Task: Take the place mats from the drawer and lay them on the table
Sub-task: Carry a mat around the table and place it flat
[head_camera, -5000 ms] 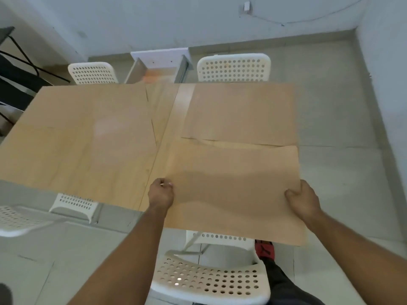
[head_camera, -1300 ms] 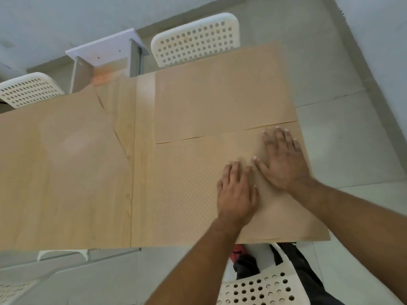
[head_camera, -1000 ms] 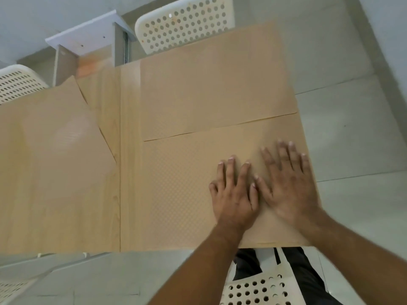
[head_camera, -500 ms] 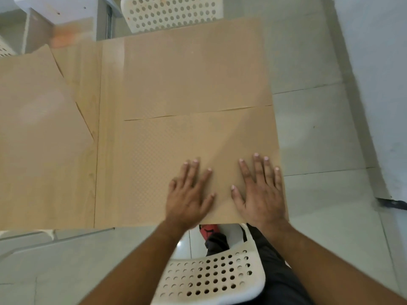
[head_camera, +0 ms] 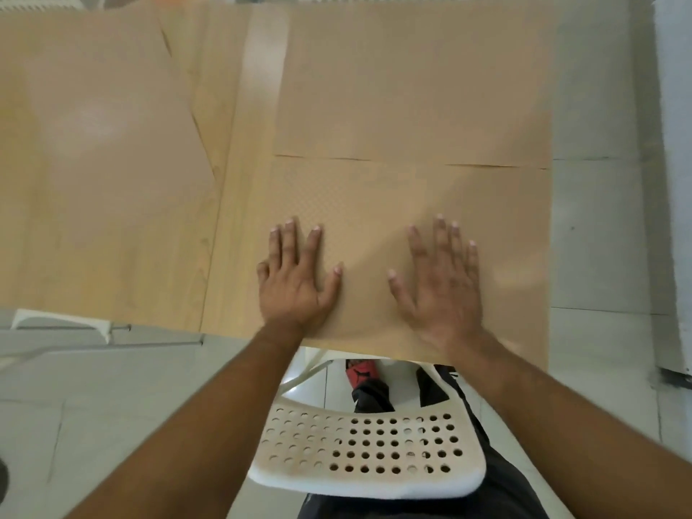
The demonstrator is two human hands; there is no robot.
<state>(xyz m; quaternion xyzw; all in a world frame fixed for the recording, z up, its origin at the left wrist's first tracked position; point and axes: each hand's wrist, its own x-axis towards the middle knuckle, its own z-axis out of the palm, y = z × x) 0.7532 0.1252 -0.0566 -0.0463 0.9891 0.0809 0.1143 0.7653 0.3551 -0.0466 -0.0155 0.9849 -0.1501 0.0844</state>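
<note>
Three tan place mats lie on the light wood table (head_camera: 224, 226). The nearest mat (head_camera: 505, 226) covers the near right corner and overhangs the table's near edge a little. A second mat (head_camera: 412, 80) lies just beyond it, edge to edge. A third mat (head_camera: 93, 118) lies on the left, slightly skewed. My left hand (head_camera: 296, 279) and my right hand (head_camera: 442, 282) rest flat on the nearest mat, palms down, fingers spread, about a hand's width apart. Neither holds anything. The drawer is out of view.
A white perforated chair (head_camera: 367, 455) stands right below me, tucked against the table's near edge, with my legs behind it. Another white chair's frame (head_camera: 63, 324) shows under the table at left. Grey tiled floor (head_camera: 606, 226) runs along the right up to a wall.
I laid the mat down and pressed it flat. In the last second my hands slid apart and toward the near edge, and my view tilted further down.
</note>
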